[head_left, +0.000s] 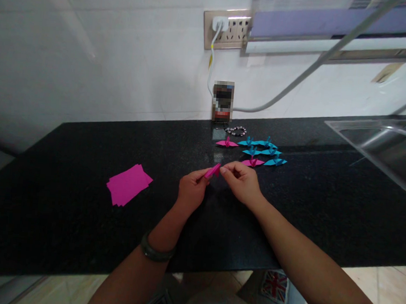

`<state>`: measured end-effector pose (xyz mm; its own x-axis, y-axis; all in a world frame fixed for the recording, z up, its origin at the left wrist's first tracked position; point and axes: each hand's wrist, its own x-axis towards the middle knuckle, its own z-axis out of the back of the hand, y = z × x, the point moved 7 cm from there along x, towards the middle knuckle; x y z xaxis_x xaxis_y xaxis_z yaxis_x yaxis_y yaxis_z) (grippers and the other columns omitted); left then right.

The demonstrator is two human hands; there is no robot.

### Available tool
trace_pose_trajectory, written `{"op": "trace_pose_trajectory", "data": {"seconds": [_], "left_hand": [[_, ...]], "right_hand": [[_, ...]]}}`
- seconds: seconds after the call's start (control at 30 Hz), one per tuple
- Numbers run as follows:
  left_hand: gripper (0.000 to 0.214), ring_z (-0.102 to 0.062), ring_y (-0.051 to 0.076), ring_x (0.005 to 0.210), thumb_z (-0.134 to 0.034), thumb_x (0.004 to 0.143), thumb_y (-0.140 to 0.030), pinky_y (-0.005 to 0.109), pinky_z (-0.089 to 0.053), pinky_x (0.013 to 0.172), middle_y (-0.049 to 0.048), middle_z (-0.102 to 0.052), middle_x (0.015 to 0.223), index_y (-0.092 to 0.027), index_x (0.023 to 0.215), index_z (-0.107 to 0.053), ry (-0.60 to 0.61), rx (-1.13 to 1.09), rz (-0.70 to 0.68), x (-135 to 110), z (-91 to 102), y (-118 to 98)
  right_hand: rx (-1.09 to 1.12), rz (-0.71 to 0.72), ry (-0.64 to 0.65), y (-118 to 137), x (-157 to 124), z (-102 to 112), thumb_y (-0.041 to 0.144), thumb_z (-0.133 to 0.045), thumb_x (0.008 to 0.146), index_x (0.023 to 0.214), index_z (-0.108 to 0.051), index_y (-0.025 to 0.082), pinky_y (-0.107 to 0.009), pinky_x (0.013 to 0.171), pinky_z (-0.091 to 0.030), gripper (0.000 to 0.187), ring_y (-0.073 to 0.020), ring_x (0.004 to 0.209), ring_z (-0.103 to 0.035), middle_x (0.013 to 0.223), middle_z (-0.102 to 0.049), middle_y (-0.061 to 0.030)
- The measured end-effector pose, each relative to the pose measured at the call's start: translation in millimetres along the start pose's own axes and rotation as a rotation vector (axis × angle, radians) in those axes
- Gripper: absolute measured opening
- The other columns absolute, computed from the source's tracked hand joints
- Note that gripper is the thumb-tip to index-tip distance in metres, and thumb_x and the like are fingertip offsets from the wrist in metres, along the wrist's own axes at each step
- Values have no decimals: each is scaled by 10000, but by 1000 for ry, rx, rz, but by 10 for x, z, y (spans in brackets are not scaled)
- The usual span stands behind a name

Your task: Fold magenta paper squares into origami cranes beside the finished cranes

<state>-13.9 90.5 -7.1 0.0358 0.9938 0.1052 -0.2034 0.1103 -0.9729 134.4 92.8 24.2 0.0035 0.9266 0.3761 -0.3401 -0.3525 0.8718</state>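
Note:
My left hand (192, 187) is closed on a narrow piece of folded pink origami paper (212, 171), held between thumb and fingers above the counter. My right hand (241, 181) pinches at the right tip of that same paper, its thumb and forefinger together. Just beyond my right hand sits a pink paper crane (253, 162), with another pink crane (227, 143) farther back. Several blue paper cranes (253, 151) stand in close rows beside them. Off to the left lies a loose stack of pink paper sheets (128, 185), slightly fanned.
The black countertop (62, 225) runs along a white wall. A phone-like device (222, 101), pixelated, leans there, its white cable rising to a wall socket (228, 29). A beaded bracelet (237, 131) lies before it. At right is a metal sink (391, 146); a grey hose (309, 73) crosses above.

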Motion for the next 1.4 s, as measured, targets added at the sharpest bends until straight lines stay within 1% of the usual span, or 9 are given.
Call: {"op": "trace_pose_trajectory", "data": {"seconds": [0.1,0.23,0.4,0.6,0.83,1.07,1.23,1.33,1.4], "left_hand": [[259,-598,194,912,-519,775,-291,339,-468,803,27,-664,986,-263,994,-653,1,89,-85,-14,2,-75],[257,-579,185,957,-526,760,-212,341,-407,903,3,-661,998,-286,965,-663,-5,145,-200,-37,-4,-194],[325,-580,185,953,-522,739,-142,351,-398,912,-1,-660,1011,-295,997,-648,-5,199,-220,-42,-6,-182],[312,-618,194,865,-519,758,-198,362,-461,820,27,-669,984,-278,1039,-630,-52,170,-119,-34,23,-45],[302,-619,123,543,-510,766,-215,258,-503,526,49,-670,964,-217,1044,-627,-108,63,2,-44,40,3],[269,-620,102,582,-488,786,-193,224,-501,567,32,-685,898,-194,1005,-643,-55,196,-53,-47,3,-73],[282,-589,82,528,-458,806,-208,207,-486,532,20,-680,907,-206,1028,-632,4,292,-80,-60,-26,-102],[292,-575,77,496,-464,803,-219,211,-483,527,17,-676,901,-214,1051,-619,-39,333,-72,-62,14,-85],[294,-576,78,497,-470,799,-224,204,-477,518,9,-676,868,-227,1055,-615,-42,324,-69,-61,18,-78]], "right_hand": [[144,-111,72,-84,-8,-87,323,-559,725,704,-623,151,-208,447,-354,185,-83,481,-444,570,-556,9],[240,-222,39,-175,-10,-104,325,-581,687,695,-624,144,-190,381,-297,186,-58,405,-386,512,-522,29],[303,-264,28,-219,-13,-116,288,-586,669,629,-559,149,-189,377,-275,148,-54,384,-366,466,-469,52],[296,-222,7,-158,-65,-121,266,-576,678,642,-546,158,-196,406,-293,118,-65,421,-381,497,-466,50],[355,-266,-37,-189,-138,-189,252,-600,658,645,-567,161,-196,400,-293,98,-67,422,-386,509,-485,45],[673,-467,-3,-259,-166,-290,215,-566,668,599,-528,167,-191,383,-309,92,-65,403,-379,468,-448,58],[693,-522,21,-245,-173,-294,219,-585,649,612,-546,162,-193,414,-350,79,-74,457,-426,519,-483,39],[624,-478,-1,-258,-170,-274,247,-600,650,624,-554,164,-203,431,-371,98,-82,498,-444,588,-493,25],[503,-348,-51,-227,-141,-212,243,-608,645,604,-562,165,-220,464,-393,99,-93,557,-466,675,-506,5]]}}
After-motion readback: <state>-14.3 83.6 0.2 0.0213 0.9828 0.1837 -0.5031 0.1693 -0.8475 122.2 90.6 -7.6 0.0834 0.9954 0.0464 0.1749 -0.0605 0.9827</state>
